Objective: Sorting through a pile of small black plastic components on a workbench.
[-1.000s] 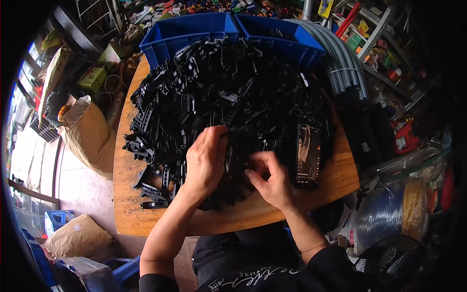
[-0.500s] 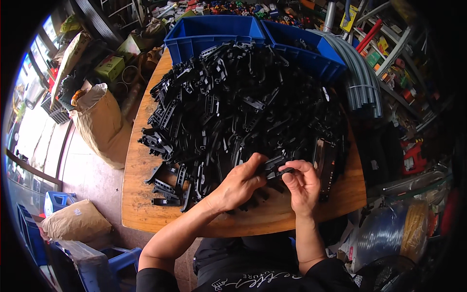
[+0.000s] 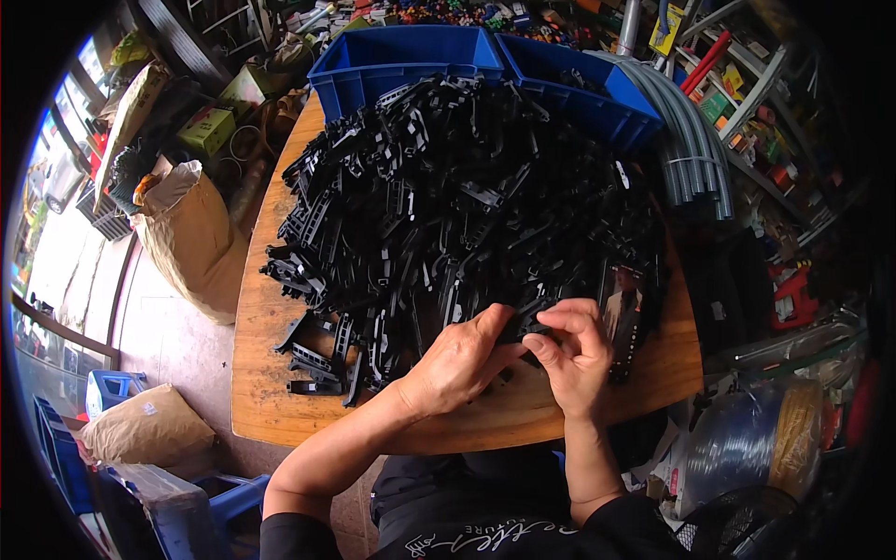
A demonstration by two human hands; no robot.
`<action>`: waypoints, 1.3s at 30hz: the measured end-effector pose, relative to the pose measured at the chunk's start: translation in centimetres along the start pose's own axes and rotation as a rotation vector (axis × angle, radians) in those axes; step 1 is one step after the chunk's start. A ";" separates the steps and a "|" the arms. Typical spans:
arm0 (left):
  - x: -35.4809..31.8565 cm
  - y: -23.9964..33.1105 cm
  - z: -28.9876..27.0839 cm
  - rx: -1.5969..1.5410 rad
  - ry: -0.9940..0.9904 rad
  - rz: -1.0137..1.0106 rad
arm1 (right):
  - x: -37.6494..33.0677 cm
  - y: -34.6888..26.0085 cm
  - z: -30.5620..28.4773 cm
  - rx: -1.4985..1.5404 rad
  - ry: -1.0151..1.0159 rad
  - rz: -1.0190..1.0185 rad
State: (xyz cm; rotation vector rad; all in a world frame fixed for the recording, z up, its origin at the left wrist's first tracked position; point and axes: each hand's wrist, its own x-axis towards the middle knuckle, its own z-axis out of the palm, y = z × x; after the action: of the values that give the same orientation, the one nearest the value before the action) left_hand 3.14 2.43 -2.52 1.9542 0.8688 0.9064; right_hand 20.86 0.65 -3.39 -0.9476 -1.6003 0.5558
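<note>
My left hand (image 3: 459,362) is closed around a black plastic part (image 3: 528,323) at the near edge of the pile. My right hand (image 3: 573,358) pinches at the right end of that part with thumb and forefinger, its other fingers curled. Both hands hide much of the part, so its full shape does not show. Just beyond them rises a large heap of loose black plastic parts (image 3: 439,187), many long, narrow and ribbed. The heap lies on a wooden table (image 3: 289,411).
Two blue bins (image 3: 411,70) (image 3: 583,103) stand behind the heap. A flat dark screen (image 3: 623,313) lies right of my hands. A brown paper sack (image 3: 191,238) is left of the table. Grey pipes (image 3: 695,149) and a wrapped coil (image 3: 747,443) are at the right.
My right thumb and forefinger have drawn closer to my left hand and closed over the black part, which shows less now. The view has shifted slightly.
</note>
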 end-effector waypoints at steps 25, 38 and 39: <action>-0.9 0.8 -0.1 0.120 0.042 0.231 | -0.5 -0.6 -1.0 0.438 -0.118 0.336; -0.5 1.8 -0.8 0.105 0.079 0.368 | 0.7 -2.0 -1.9 0.368 -0.291 0.171; -0.3 1.9 -1.0 0.210 0.030 0.265 | 0.7 -2.5 -1.7 0.401 -0.214 0.247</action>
State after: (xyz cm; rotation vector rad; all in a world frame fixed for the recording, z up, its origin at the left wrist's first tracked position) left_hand 2.60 1.70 -0.55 2.2820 0.7584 1.0321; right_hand 21.75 -0.42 -0.67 -0.8023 -1.4861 1.1361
